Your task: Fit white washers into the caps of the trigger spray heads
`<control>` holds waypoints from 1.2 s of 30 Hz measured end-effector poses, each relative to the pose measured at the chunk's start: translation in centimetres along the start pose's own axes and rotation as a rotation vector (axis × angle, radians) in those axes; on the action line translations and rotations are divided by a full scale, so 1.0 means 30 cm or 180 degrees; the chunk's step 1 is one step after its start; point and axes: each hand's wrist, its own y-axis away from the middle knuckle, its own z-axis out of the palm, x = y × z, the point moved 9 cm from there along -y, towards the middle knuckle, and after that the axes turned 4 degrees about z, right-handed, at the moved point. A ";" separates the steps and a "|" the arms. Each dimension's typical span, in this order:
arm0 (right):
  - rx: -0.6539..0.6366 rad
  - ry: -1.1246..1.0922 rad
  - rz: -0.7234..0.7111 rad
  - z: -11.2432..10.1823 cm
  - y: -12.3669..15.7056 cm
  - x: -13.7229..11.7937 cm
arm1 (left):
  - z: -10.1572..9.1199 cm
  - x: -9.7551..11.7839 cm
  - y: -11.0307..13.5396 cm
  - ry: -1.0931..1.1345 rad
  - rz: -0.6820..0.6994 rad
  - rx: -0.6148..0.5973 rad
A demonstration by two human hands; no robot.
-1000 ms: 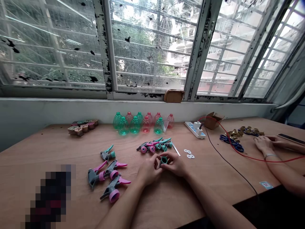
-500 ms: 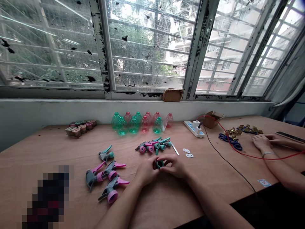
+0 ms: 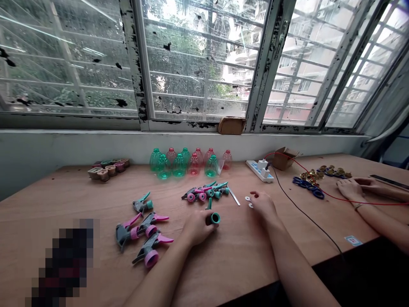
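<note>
My left hand (image 3: pixel 200 224) is closed around a spray trigger head (image 3: pixel 215 218), its round teal collar facing me and its teal lever pointing away. My right hand (image 3: pixel 263 207) hovers low over the flat white washers (image 3: pixel 247 198), fingers bent and a little apart. Part of the washer group is hidden beneath that hand. Beyond my left hand lies a row of trigger heads (image 3: pixel 204 192) with pink and teal collars. To its left rest several more grey trigger heads (image 3: pixel 151 257), mostly with pink collars.
Green and pink clear bottles (image 3: pixel 179 168) stand by the wall. A metal strip (image 3: pixel 234 197) lies near the washers. At right are a power strip (image 3: pixel 259 171) with cables, blue-and-gold parts (image 3: pixel 308 184) and another person's hands (image 3: pixel 349 189). Small blocks (image 3: pixel 108 170) sit far left.
My right hand has let go of the trigger head and moved right, over the white washers. My left hand keeps the trigger head, whose collar now shows more fully.
</note>
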 end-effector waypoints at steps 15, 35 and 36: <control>-0.0305 0.0171 0.0363 0.081 -0.032 0.107 | -0.005 0.004 -0.002 -0.0057 0.0042 -0.0040; -0.0552 -0.1643 -0.0621 0.040 0.097 -0.207 | -0.010 0.014 0.002 -0.0037 0.0111 0.0038; -0.0671 -0.1761 -0.0735 0.049 0.114 -0.239 | -0.010 0.014 0.002 -0.0027 0.0127 0.0043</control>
